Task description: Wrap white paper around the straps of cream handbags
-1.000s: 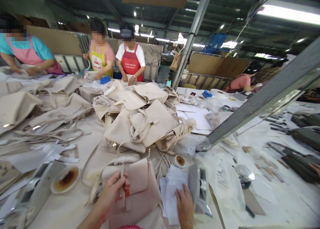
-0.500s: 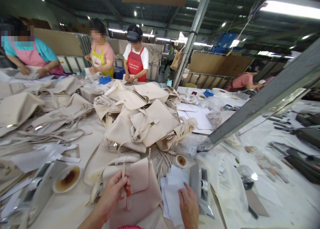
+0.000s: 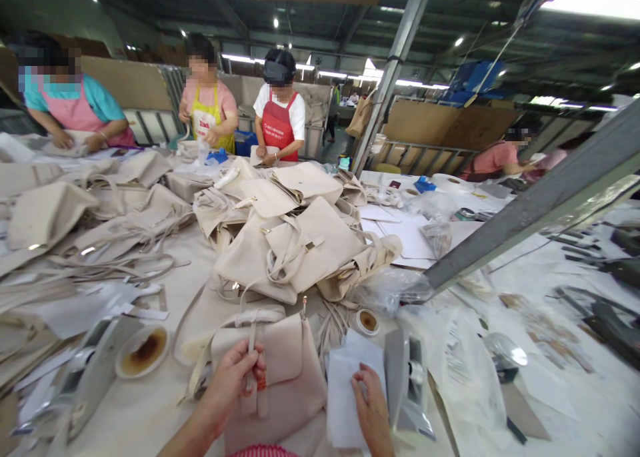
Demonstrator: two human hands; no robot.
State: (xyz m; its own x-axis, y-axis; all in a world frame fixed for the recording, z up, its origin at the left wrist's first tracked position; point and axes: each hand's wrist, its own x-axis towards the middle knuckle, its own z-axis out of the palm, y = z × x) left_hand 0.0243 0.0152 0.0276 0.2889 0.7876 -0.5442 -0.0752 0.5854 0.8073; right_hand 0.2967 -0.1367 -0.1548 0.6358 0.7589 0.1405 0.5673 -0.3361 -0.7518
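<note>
A pale pink-beige handbag point(image 3: 285, 370) lies on the table right in front of me. My left hand point(image 3: 235, 380) is closed in a pinch on the narrow strap point(image 3: 250, 347) that runs down the bag's front flap. My right hand point(image 3: 370, 407) rests on a stack of white paper sheets point(image 3: 347, 387) beside the bag, fingers curled on the top sheet. A grey metal tape dispenser point(image 3: 407, 377) stands just right of that hand.
A heap of beige handbags point(image 3: 295, 237) fills the table's middle, with more bags and straps point(image 3: 90, 224) at left. A glue dish point(image 3: 143, 350) and a small glue pot point(image 3: 369, 321) sit near me. A slanted steel beam point(image 3: 525, 210) crosses at right. Several aproned people work across the table.
The view has shifted slightly. My right hand has slid a little left on the paper stack. My left hand keeps its pinch on the strap.
</note>
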